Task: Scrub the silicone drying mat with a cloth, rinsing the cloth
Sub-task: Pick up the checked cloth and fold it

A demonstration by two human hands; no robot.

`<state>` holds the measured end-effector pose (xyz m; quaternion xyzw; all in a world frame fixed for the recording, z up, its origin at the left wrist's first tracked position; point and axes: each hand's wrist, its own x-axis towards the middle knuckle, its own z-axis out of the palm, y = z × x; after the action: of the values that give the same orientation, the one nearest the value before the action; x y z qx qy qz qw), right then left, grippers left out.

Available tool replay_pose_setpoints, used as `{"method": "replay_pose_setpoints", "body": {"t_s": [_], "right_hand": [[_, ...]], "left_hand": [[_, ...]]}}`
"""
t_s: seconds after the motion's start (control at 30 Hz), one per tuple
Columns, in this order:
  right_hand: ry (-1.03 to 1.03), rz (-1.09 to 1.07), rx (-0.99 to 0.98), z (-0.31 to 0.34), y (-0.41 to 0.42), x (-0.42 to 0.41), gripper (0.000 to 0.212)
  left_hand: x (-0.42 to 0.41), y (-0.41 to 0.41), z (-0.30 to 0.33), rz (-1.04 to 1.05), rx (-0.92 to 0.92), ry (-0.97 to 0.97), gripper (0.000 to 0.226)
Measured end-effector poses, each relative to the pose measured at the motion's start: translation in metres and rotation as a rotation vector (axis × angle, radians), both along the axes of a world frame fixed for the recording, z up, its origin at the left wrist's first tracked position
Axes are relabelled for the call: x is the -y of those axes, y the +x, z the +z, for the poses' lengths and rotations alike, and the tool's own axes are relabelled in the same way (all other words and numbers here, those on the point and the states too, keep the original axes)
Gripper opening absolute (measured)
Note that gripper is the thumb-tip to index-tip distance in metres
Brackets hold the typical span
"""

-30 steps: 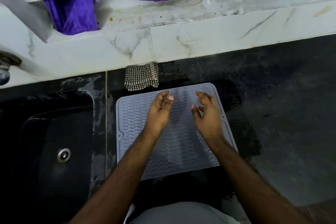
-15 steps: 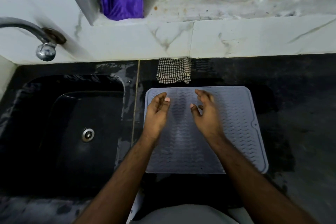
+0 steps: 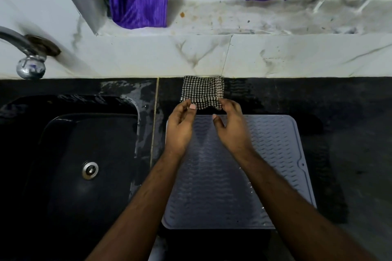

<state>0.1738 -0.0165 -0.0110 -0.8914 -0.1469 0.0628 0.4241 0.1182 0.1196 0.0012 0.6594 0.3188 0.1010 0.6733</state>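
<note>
Head view: a person is reaching both hands toward a folded checked cloth (image 3: pixel 201 92) lying on the black surface (image 3: pixel 350 112) against the far wall, just beyond the grey silicone drying mat (image 3: pixel 275 154). The left hand (image 3: pixel 180 127) and right hand (image 3: pixel 232 129), fingers loosely spread and holding nothing, are touching the cloth's near edge, equally close. The cloth's long axis is running left to right.

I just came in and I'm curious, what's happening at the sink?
A person is about to clean a grey mat lying on the black counter beside the sink. The left hand and right hand are reaching to the near edge of a checked cloth by the wall. The tap shows no running water.
</note>
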Motion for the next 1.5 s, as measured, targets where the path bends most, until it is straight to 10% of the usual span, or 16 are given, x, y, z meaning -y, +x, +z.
{"method": "replay_pose_setpoints", "body": {"t_s": [0.47,0.67,0.87,1.23,1.5], "right_hand": [[-0.052,-0.039,-0.113,-0.014,0.067,-0.036,0.047],[-0.074,-0.091,-0.151,-0.017,0.073,-0.043,0.043],[-0.085,-0.005,-0.126,-0.006,0.061,-0.034,0.046],[-0.042,0.276,0.132,0.037,-0.016,0.022,0.069],[0.245,0.237,0.097,0.052,-0.067,0.060,0.084]], "left_hand": [[-0.025,0.067,-0.024,0.002,-0.136,0.146,0.040],[-0.026,0.080,-0.027,-0.003,-0.218,0.049,0.083],[-0.027,0.076,-0.021,-0.056,-0.190,-0.074,0.037],[0.014,0.019,0.052,0.072,0.033,-0.662,0.032],[0.053,-0.037,0.095,-0.168,0.032,-0.675,0.022]]}}
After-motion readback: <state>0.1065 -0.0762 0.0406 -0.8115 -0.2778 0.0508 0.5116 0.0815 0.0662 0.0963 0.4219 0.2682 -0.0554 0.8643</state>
